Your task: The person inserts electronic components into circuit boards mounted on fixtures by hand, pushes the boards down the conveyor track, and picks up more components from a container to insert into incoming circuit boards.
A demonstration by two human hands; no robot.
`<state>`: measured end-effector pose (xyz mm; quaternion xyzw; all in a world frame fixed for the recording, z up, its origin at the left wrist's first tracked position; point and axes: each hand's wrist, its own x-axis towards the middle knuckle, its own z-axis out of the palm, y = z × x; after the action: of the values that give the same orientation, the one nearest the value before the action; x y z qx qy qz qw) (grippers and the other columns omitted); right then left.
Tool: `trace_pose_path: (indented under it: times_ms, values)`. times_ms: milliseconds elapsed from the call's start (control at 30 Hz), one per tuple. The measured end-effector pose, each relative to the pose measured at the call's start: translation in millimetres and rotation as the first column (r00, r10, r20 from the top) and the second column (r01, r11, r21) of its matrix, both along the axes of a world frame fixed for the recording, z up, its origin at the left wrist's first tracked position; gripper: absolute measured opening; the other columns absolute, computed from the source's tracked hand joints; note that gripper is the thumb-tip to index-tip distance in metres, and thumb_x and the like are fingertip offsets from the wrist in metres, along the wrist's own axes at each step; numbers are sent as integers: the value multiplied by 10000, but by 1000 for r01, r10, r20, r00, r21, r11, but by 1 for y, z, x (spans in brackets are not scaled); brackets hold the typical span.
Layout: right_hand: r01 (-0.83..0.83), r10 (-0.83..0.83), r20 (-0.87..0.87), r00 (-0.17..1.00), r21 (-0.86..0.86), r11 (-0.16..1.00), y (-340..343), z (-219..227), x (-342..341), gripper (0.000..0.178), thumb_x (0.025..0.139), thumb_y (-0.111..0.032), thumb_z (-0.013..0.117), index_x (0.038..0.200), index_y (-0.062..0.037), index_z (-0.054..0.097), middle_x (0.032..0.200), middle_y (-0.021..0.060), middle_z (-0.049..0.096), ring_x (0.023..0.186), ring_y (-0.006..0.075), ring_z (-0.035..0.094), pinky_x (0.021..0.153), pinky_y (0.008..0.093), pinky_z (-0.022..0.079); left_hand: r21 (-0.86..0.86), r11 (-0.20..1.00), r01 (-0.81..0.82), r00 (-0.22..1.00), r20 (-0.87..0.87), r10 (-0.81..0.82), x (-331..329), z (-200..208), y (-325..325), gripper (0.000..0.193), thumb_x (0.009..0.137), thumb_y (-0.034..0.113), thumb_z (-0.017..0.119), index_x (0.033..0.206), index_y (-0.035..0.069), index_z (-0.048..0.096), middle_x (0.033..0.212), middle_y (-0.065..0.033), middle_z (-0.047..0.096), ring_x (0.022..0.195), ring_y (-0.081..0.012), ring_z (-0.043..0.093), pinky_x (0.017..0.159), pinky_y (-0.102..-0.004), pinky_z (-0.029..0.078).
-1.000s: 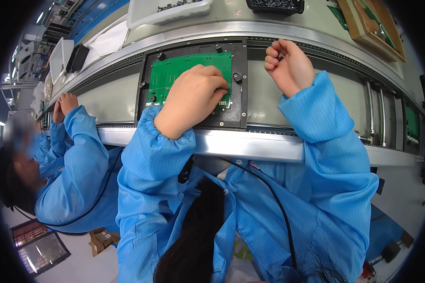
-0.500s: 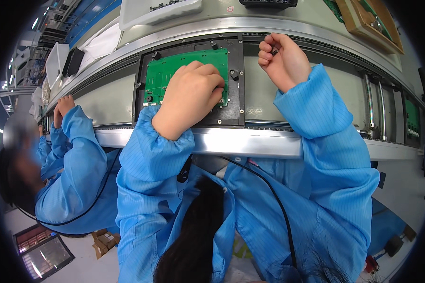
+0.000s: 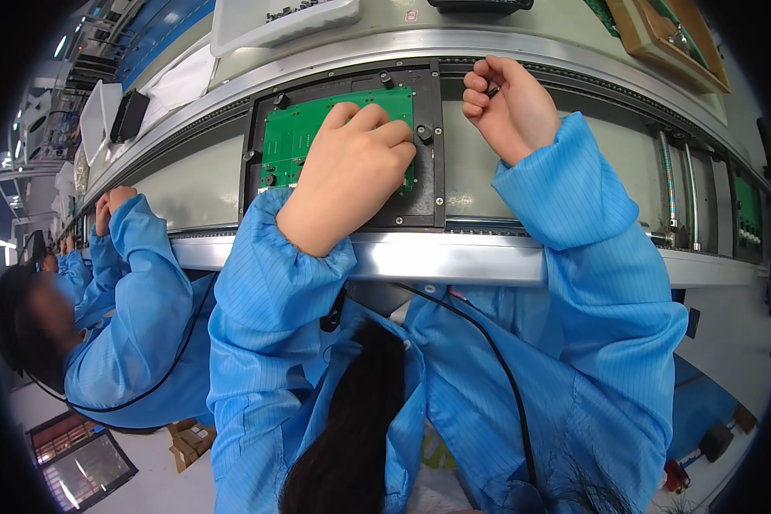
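Observation:
A green circuit board [image 3: 293,128] lies in a black frame [image 3: 428,193], with small parts along its near left edge, among them a round black one [image 3: 270,181]. My left hand [image 3: 351,167] is over the board's right half, its fingers bent down toward the surface. The back of the hand hides the fingertips and whatever they may hold. Right of the frame and above the rail, my right hand [image 3: 512,107] is turned partly palm up with curled fingers. A small black part [image 3: 493,92] shows between them.
A metal rail [image 3: 454,259] runs along the near side. Behind the line stand a white tray [image 3: 287,26] of small dark parts, a black tray [image 3: 480,5] and a cardboard box [image 3: 660,43]. At left, a co-worker in a blue sleeve [image 3: 150,274] works at the line.
My left hand has shifted slightly right on the board, its fingers more spread at the knuckles and pointing down. My right hand has moved a little left, still curled around the black part.

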<state>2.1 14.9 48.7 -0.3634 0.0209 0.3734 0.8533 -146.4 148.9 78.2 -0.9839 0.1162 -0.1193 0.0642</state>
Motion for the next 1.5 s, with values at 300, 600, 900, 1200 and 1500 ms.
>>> trace_pose_path:
  times_ms: [300, 600, 900, 1200, 1500]
  values:
    - [-27, 27, 24, 999, 5, 1000, -2, 4, -1, 115, 909, -140, 478, 857, -40, 501, 707, 47, 449, 568, 101, 353, 517, 234, 307, -226, 967, -114, 993, -4, 116, -5, 6, 18, 103, 769, 101, 675, 866, 66, 666, 945, -2, 634, 857, -197, 550, 848, -315, 410]
    - [-140, 144, 80, 986, -60, 988, -5, 9, -4, 160, 935, -184, 470, 814, -82, 495, 635, -17, 386, 494, 54, 283, 435, 199, 234, -304, 951, -57, 996, -78, 35, -5, -1, 33, 88, 764, 60, 666, 851, 55, 656, 936, -13, 631, 850, -214, 543, 839, -328, 412]
    - [-117, 126, 86, 988, -101, 988, 3, 13, -9, 178, 939, -194, 466, 793, -94, 481, 616, -27, 354, 480, 46, 250, 416, 196, 202, -216, 975, 54, 990, -115, -81, 2, 2, 36, 94, 745, 70, 671, 837, 65, 651, 922, -9, 625, 868, -219, 534, 848, -326, 406]
    - [-93, 88, 38, 995, 164, 982, 6, 11, -13, 351, 971, -270, 434, 1074, 50, 535, 944, 138, 574, 808, 182, 565, 728, 288, 488, -431, 899, 77, 993, 110, -33, 7, 13, 27, 124, 755, 48, 683, 876, 45, 656, 914, -43, 625, 792, -213, 566, 754, -301, 450]
    - [-397, 397, 94, 913, 432, 810, -2, 5, -16, 632, 1000, -421, 311, 1302, 127, 397, 1204, 241, 524, 1114, 286, 535, 1008, 376, 410, -564, 820, 99, 959, 274, 73, 30, 21, -7, 184, 744, -4, 684, 926, 20, 667, 889, -63, 619, 748, -182, 579, 665, -267, 478]
